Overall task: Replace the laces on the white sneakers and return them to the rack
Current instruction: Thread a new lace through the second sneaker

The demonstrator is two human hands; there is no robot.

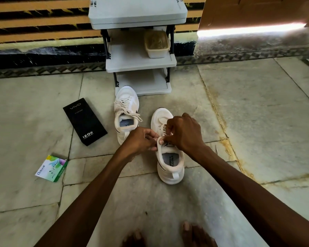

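Note:
Two white sneakers stand on the stone floor in front of a grey shoe rack (141, 61). The left sneaker (126, 114) has its laces threaded with loose ends. The right sneaker (169, 163) is nearer to me. My left hand (141, 140) pinches the top edge of its tongue. My right hand (183, 132) has its fingers curled over the lace area of this sneaker and pinches there. The laces under my right hand are mostly hidden.
A black phone box (85, 121) lies left of the sneakers. A small green and white packet (52, 168) lies further left and nearer. A plastic tub (157, 44) sits on the rack's middle shelf. My bare toes (191, 234) show at the bottom edge.

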